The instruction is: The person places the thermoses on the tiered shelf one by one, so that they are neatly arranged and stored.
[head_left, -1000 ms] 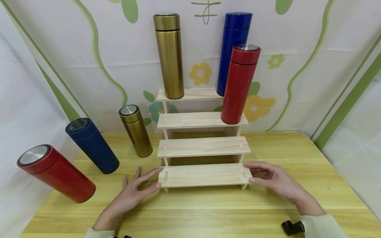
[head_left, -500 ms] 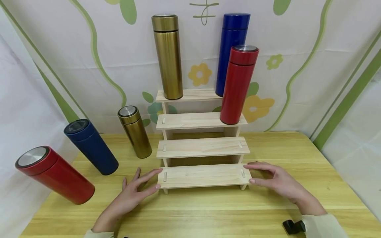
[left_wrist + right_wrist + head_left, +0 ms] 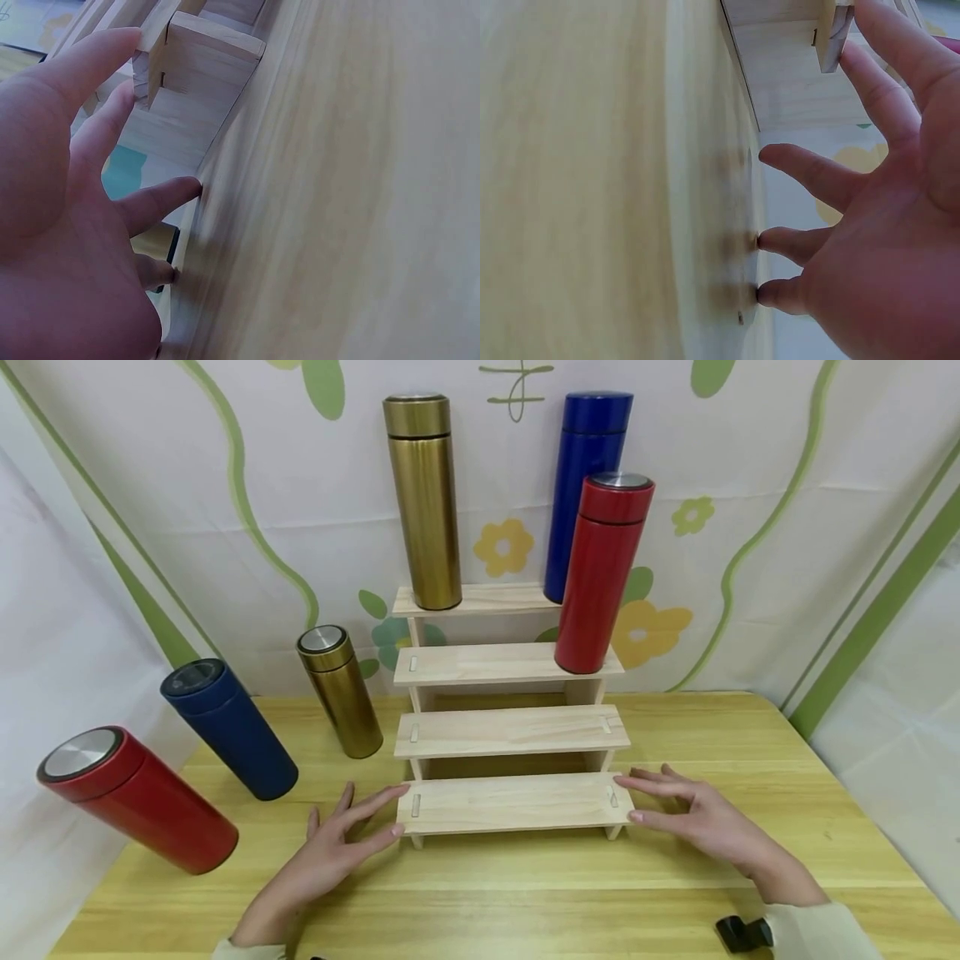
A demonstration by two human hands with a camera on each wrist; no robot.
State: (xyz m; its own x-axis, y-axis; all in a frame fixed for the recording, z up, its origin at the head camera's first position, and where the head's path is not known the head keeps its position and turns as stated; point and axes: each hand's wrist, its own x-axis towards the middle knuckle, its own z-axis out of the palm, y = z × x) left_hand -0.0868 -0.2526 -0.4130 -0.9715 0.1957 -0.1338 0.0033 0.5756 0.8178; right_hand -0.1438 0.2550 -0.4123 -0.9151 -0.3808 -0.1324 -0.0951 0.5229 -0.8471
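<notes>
A stepped wooden shelf (image 3: 513, 802) with several pale tiers stands in the middle of the table. My left hand (image 3: 330, 847) is at the left end of its lowest board, thumb and index fingertips touching that end. In the left wrist view the other fingers (image 3: 161, 202) are spread, tips at the tabletop. At the board's opposite end, the thumb and index fingertip of my right hand (image 3: 705, 818) touch it the same way. The right wrist view shows its remaining fingers (image 3: 810, 172) splayed, two with tips on the table. Both hands have fairly straight fingers and grip nothing.
On the top tier stand a tall gold thermos (image 3: 423, 510) and a blue thermos (image 3: 577, 502). A red thermos (image 3: 603, 577) is on the tier below, at the right. Left on the table (image 3: 525, 902) are a short gold thermos (image 3: 341, 693), navy thermos (image 3: 232, 731) and red thermos (image 3: 142, 802).
The rear fingers of my right hand have spread further from its index finger, and its wrist has shifted slightly right. The left hand, the shelf and the thermoses stay in place.
</notes>
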